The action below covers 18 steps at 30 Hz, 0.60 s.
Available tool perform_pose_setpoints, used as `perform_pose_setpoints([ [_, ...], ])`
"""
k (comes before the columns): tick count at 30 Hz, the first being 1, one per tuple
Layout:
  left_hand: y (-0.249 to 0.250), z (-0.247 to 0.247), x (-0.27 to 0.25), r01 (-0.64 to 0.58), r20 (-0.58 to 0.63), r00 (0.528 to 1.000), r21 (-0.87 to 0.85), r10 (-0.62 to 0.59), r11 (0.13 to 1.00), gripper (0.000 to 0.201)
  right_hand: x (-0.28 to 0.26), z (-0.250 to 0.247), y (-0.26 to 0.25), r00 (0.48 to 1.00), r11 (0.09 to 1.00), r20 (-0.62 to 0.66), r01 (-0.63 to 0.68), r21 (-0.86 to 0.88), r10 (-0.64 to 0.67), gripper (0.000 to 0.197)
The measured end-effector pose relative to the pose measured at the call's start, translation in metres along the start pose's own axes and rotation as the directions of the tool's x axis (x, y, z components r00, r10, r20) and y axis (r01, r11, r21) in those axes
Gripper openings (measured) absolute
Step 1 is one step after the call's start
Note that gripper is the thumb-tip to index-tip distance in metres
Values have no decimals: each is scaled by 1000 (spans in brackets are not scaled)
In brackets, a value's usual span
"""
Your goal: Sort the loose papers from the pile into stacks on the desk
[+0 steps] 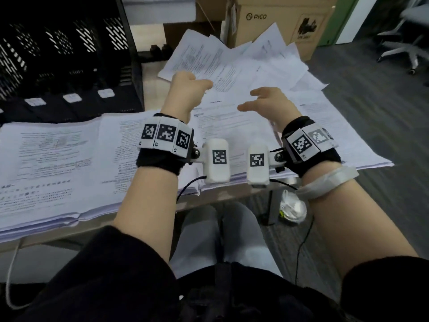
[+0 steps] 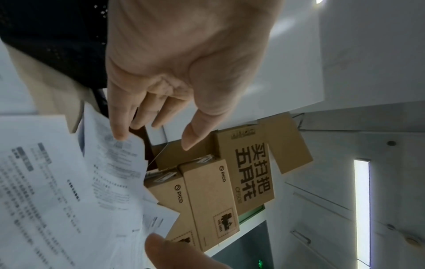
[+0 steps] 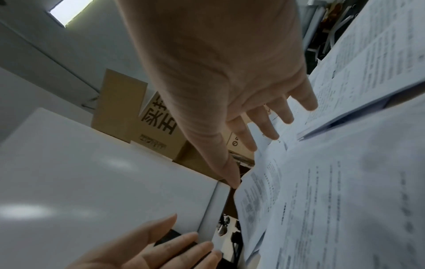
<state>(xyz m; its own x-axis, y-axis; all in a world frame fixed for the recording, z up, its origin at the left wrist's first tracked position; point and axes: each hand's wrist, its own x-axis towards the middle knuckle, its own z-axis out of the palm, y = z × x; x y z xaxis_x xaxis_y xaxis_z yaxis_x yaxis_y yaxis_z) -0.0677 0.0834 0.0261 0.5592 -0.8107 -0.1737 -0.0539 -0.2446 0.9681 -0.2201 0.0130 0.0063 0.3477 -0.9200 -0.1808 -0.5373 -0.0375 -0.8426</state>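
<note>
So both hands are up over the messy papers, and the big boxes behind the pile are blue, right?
Not quite. The boxes are brown cardboard, not blue; the head view shows it, and the left wrist view too. The rest holds: the left hand and the right hand are both raised over the messy papers.

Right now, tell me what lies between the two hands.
In the head view, printed sheets on the desk show in the gap between the left hand and the right hand. Neither hand holds anything, and nothing else sits between them.
</note>
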Motion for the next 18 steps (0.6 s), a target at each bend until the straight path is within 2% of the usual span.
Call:
perform_pose_setpoints([
  [1, 0, 6, 10, 25, 8, 1000, -19, -25, 1000, 13, 10, -3, 2, 1000, 1000, 9, -18, -23, 18, 67],
  [2, -1, 11, 20, 48, 20, 999, -36, -47, 998, 16, 19, -5, 5, 999, 998, 14, -36, -43, 36, 72],
  [4, -3, 18, 39, 117, 21, 993, -36, -116, 993, 51, 39, -10, 12, 997, 991, 19, -78, -108, 81, 81],
  [6, -5, 24, 57, 155, -7, 988, -30, -156, 987, 61, 57, -13, 19, 993, 962, 27, -106, -252, 116, 87],
  [10, -10, 34, 87, 201, -66, 977, -55, -204, 978, 59, 88, -15, 33, 977, 869, 20, -179, -462, 212, 95],
  [14, -19, 39, 115, 227, -101, 967, -88, -235, 970, 60, 114, -9, 52, 958, 792, 13, -229, -567, 286, 103],
  [18, -33, 36, 142, 273, -158, 946, -79, -283, 959, 56, 117, -7, 59, 933, 734, 46, -249, -632, 356, 117],
])
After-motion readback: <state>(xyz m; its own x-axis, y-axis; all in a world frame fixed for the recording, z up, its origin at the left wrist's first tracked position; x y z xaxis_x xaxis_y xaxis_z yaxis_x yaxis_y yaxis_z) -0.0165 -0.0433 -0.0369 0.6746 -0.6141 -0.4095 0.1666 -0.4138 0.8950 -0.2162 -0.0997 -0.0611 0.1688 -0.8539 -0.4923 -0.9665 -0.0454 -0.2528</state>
